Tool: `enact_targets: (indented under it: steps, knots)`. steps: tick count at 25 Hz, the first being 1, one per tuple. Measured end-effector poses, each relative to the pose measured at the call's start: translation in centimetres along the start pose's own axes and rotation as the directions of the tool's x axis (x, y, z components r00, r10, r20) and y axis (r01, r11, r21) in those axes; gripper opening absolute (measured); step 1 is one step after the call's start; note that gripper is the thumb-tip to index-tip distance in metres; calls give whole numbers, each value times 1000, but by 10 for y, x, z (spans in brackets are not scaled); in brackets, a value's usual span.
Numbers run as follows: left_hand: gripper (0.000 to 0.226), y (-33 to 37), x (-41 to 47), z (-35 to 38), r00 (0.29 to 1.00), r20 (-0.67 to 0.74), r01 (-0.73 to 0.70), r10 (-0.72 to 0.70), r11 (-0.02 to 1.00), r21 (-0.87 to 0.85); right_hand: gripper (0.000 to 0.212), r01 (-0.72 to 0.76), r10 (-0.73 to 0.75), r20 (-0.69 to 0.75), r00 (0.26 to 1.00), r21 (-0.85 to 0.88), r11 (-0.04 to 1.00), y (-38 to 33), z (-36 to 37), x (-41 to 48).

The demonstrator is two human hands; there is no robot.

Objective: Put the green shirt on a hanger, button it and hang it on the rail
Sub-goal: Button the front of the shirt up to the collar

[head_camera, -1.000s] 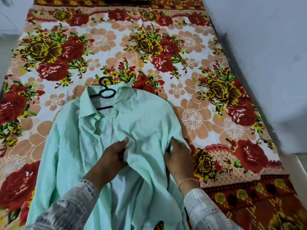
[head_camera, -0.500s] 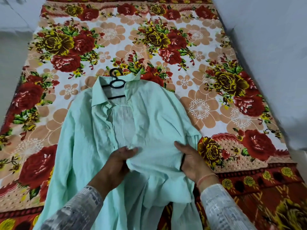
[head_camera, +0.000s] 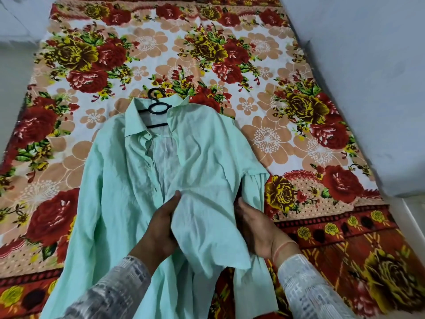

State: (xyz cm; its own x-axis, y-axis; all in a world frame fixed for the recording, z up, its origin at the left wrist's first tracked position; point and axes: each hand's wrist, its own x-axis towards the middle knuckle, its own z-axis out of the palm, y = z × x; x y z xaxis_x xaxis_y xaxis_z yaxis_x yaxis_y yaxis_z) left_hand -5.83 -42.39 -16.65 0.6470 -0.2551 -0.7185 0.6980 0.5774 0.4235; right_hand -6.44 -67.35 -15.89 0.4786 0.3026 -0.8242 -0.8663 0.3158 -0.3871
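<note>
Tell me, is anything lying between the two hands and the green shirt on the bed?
Nothing visible does. The left hand and the right hand both already grip the front panel of the pale green cotton shirt, which lies on the black plastic hanger.

From my remote view, most of the black hanger (head_camera: 157,108) is concealed inside the green shirt (head_camera: 128,180): only its hook, neck loop and a short run of bar show through the open collar; both shoulder arms are out of sight. The fingers of my left hand (head_camera: 161,229) and right hand (head_camera: 258,229) are tucked under a raised fold of the front panel, so I cannot confirm the grip; the shirt's hem, its lower sleeves and both my forearms are cut off by the bottom edge. The buttons along the placket are too small to count; the floral bedsheet (head_camera: 264,139) runs off the top, the left and the lower right of the frame.
</note>
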Motion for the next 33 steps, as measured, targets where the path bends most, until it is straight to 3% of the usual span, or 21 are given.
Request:
enact_targets:
  steps: [2, 4, 7, 9, 11, 13, 15, 16, 18, 19, 21, 23, 25, 27, 29, 31, 33]
  knots:
    - [54, -4, -10, -7, 998, 8, 69, -68, 994, -90, 53, -7, 8, -27, 1000, 18, 1000, 18, 2, -3]
    - [46, -7, -20, -15, 994, 26, 109, -110, 994, 17, 37, 6, -19, -96, 995, -136, 991, 32, 3, 1]
    - [45, -11, -27, -25, 993, 72, 83, -94, 986, 144, 41, 69, -104, -78, 991, -362, 930, 43, 5, 5]
    - [48, -16, -29, -31, 997, 23, 73, -73, 997, -4, 44, 101, -110, -19, 994, -262, 960, 48, 6, 6]
    - [51, -23, -32, -39, 996, -16, 89, -91, 992, -91, 43, 128, -126, 44, 991, -48, 991, 55, 8, 4]
    - [52, -26, -42, -42, 993, 0, 121, -121, 992, -43, 43, 122, -131, 94, 987, 98, 988, 60, 14, 3]
    - [67, -32, -51, -48, 985, 67, 152, -156, 986, 70, 43, 121, -128, 102, 987, 72, 990, 68, 21, 4]
    - [74, -34, -57, -50, 981, 95, 157, -167, 982, 105, 44, 111, -114, 76, 991, 35, 993, 72, 25, 3]
    - [58, -35, -62, -54, 983, 99, 152, -158, 986, 67, 45, 102, -103, -30, 994, -23, 995, 79, 23, 3]
    - [45, -36, -63, -55, 986, 70, 152, -154, 988, 33, 47, 112, -113, -90, 990, -11, 994, 80, 15, 2]
    - [43, -38, -67, -60, 990, -6, 142, -142, 990, 8, 54, 163, -145, -185, 972, 83, 983, 79, -8, -6]
    - [44, -45, -69, -63, 993, -60, 113, -106, 986, 119, 47, 191, -153, -190, 970, 198, 962, 72, -26, -22]
    - [44, -54, -75, -61, 991, -127, 78, -32, 922, 380, 29, 198, -168, -144, 975, 233, 952, 66, -32, -35]
    - [40, -63, -80, -58, 991, -134, 83, -11, 831, 549, 26, 213, -197, -177, 964, 76, 974, 61, -27, -36]
    - [32, -69, -83, -54, 988, -154, 109, -27, 825, 555, 29, 190, -266, -329, 906, -245, 951, 64, -29, -25]
    - [27, -72, -84, -52, 985, -167, 117, -36, 852, 510, 26, 123, -439, -423, 793, -594, 795, 69, -35, -18]
    - [25, -73, -85, -48, 986, -166, 112, -29, 851, 512, 31, 34, -611, -410, 677, -812, 582, 75, -45, -21]
